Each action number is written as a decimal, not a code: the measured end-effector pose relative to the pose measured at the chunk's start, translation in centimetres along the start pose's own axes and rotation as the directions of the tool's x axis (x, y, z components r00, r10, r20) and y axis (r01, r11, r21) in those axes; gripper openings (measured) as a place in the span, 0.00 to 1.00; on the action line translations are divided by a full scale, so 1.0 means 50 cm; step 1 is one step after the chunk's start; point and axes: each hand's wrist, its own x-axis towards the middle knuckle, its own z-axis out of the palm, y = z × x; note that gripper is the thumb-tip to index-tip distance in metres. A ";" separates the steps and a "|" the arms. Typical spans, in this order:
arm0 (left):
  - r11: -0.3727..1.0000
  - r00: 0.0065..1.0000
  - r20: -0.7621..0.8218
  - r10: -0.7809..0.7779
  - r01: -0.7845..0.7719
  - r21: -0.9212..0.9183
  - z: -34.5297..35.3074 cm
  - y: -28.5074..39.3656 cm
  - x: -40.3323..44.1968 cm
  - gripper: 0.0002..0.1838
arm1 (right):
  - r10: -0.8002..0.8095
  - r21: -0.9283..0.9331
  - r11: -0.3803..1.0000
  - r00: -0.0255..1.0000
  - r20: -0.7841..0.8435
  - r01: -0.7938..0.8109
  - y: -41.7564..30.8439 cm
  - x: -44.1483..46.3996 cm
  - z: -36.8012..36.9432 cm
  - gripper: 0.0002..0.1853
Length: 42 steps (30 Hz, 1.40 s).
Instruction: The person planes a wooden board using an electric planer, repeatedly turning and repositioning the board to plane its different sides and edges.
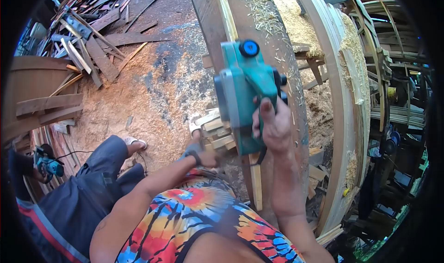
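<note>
My right hand (275,124) is wrapped around the rear handle of a teal electric planer (238,101) with a blue-centred black knob at its front. The planer sits over a narrow wooden strip (256,184), which shows ahead of and behind the tool. Beneath the strip runs a long, dark plank bench (208,27). My left hand (210,159), with a dark band at the wrist, hangs low in front of my body, left of the planer. It is smeared by motion and its fingers cannot be made out.
Long boards (342,138) covered in shavings lie to the right. Short wood blocks (217,131) are stacked left of the bench. Scrap wood (92,45) is heaped at upper left, and sawdust (111,101) covers the floor. Another person at left holds a teal power tool (46,166).
</note>
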 end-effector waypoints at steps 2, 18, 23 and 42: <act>0.999 0.970 -0.240 -0.044 0.035 -0.038 -0.077 -0.070 -0.029 0.19 | -0.030 -0.032 0.999 0.999 0.016 0.030 -0.032 0.100 0.014 0.35; 0.878 0.568 -0.670 -0.478 0.290 -0.381 -0.159 -0.122 -0.037 0.24 | -0.119 -0.063 0.991 0.993 -0.018 0.118 -0.199 0.472 0.102 0.23; 0.884 0.571 -0.682 -0.456 0.383 -0.270 -0.020 -0.143 -0.100 0.19 | -0.039 -0.115 0.993 0.999 -0.002 0.039 -0.037 0.086 0.025 0.29; 0.924 0.817 -0.467 -0.337 0.382 0.001 0.106 -0.140 -0.077 0.16 | 0.139 -0.016 0.990 0.989 -0.051 -0.140 0.142 -0.405 -0.064 0.44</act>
